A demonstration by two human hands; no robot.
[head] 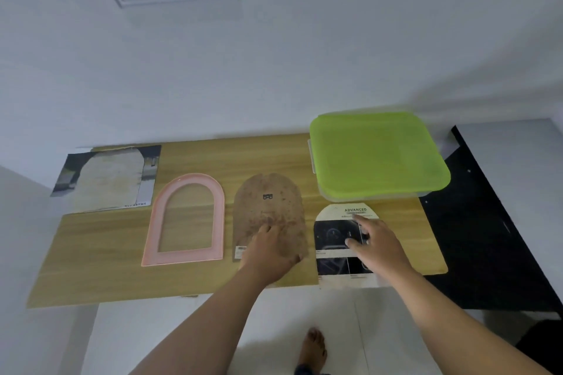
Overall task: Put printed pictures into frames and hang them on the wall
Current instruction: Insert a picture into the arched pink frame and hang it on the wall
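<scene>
My left hand [271, 250] lies flat on the backing [268, 207], fingers relaxed. And my right hand [377, 246] presses the picture [332, 234] at the front edge of the desk [91, 268], fingers spread.

head view | looks forward-down | near wooden table [91, 268] | wall [304, 55] behind

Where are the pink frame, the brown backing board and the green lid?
pink frame [154, 231], head view, left side rail.
brown backing board [268, 186], head view, upper middle.
green lid [377, 155], head view, centre.
</scene>
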